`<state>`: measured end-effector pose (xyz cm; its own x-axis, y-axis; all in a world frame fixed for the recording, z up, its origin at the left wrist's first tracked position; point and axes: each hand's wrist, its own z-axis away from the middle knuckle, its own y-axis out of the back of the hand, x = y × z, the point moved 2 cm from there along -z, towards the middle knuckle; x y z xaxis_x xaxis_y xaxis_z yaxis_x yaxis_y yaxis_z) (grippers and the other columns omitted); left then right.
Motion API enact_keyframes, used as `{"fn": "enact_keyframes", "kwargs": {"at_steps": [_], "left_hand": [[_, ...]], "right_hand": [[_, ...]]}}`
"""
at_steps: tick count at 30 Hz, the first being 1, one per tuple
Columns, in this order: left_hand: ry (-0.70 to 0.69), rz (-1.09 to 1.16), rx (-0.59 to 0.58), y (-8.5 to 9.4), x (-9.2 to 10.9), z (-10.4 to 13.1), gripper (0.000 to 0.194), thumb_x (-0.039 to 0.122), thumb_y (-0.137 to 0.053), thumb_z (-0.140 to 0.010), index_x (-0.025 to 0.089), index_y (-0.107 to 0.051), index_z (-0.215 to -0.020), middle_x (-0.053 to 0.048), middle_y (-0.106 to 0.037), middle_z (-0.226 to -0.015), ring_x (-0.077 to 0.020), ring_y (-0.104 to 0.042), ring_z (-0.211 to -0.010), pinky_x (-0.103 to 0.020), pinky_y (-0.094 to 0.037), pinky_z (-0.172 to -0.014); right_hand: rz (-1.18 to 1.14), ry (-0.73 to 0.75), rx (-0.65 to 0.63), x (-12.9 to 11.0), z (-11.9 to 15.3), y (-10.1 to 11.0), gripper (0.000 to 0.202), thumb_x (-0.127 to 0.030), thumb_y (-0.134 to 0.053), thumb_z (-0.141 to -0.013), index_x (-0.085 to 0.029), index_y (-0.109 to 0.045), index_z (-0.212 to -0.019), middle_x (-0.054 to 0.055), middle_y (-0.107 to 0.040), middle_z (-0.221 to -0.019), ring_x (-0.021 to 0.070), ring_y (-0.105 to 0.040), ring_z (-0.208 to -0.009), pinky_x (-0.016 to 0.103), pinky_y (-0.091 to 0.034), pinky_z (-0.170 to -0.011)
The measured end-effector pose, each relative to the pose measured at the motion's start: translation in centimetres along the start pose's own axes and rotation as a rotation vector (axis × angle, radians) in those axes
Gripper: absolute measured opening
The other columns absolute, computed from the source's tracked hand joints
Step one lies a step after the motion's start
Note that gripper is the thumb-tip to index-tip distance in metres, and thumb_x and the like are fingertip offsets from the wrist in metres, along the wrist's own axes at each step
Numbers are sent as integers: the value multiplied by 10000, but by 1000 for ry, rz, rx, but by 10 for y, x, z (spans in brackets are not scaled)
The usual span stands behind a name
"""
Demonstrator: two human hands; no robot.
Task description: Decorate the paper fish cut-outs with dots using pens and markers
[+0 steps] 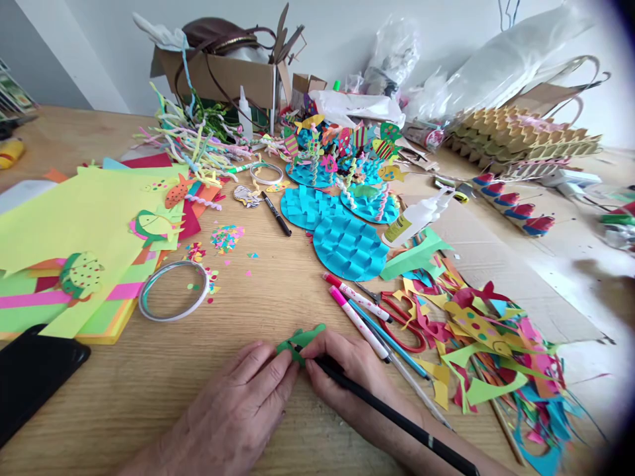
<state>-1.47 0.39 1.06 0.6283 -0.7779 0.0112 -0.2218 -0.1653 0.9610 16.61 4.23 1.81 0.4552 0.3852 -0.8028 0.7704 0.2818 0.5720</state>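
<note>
Pencil [378, 402] in right hand [354, 360], tip on green paper [312, 333], left hand [243, 393] touching it

A pale wall [322, 26] is rising behind a wood-grain bench [278, 291]; a darker grey wall section [40, 53] is standing at upper left, and bright light is glaring off the bench's right side.

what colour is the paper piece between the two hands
Green. The paper piece shows best in the head view, at the fingertips of both hands.
</note>
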Motion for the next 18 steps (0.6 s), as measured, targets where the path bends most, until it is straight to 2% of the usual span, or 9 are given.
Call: {"fn": "enact_keyframes", "kwargs": {"at_steps": [3, 12, 18], "left_hand": [[-5, -1, -27, 1, 0, 0, 404, 84, -332, -953, 136, -574, -1273, -44, -614, -1282, -227, -540, -1160, -360, -408, -1015], [-7, -14, -22, 1, 1, 2, 384, 98, -340, -965, 111, -565, -1276, -57, -617, -1274, -230, -541, -1151, -362, -390, -1025], [-17, -11, -16, 0, 0, 2, 391, 95, -331, -955, 133, -590, -1244, -53, -616, -1274, -225, -530, -1165, -361, -408, -1013]], "right_hand": [[-6, -3, -11, 0, 0, 0, 126, -109, -472, -789, -205, -550, -765, -4, -639, -649, 121, -594, -540, 206, -437, -506], [-2, -13, -15, 1, 1, -1, 129, -113, -470, -788, -206, -556, -767, -8, -642, -646, 118, -595, -535, 203, -433, -499], [-6, -4, -14, 2, 0, -1, 127, -113, -469, -789, -209, -550, -768, -5, -645, -650, 122, -598, -538, 205, -435, -502]]}}
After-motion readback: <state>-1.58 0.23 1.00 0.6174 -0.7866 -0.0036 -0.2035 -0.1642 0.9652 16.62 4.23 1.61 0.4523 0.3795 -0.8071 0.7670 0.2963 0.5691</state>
